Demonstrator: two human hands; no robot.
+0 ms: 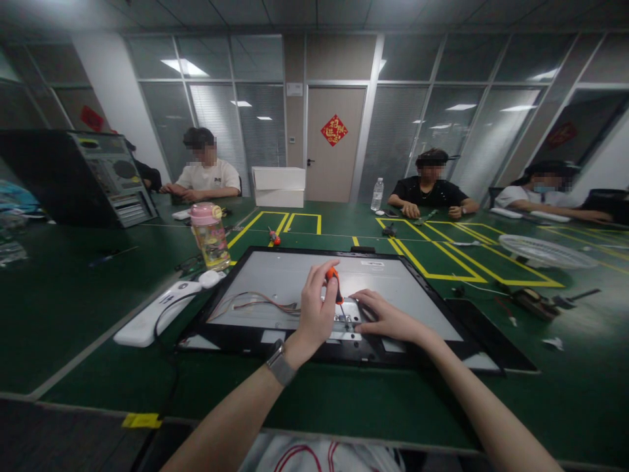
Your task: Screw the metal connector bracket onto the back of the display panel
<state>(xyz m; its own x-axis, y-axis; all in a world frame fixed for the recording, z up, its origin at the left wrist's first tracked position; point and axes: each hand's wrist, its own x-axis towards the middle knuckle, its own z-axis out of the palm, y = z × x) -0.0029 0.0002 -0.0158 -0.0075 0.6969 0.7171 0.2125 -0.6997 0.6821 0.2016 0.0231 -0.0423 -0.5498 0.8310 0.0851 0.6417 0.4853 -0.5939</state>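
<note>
My left hand (317, 305) is closed around the orange and black handle of a screwdriver (335, 278). The screwdriver stands tilted, its shaft pointing down at a small metal bracket (350, 309) near the front edge of a flat display panel (265, 278) with a black frame. On the bracket's right side, my right hand (386, 318) lies with thumb and fingers spread, touching the bracket or the panel beside it. Thin coloured wires (260, 301) run across the panel to the left of my left hand. The exact tip contact is too small to make out.
A white power bank-like block (154, 314) with a black cable and a pink-lidded bottle (209, 233) stand left. A dark slab (491, 334) lies right of the panel. Farther off are a computer case (73, 177), white box (279, 187), round white grille (545, 251) and several seated people.
</note>
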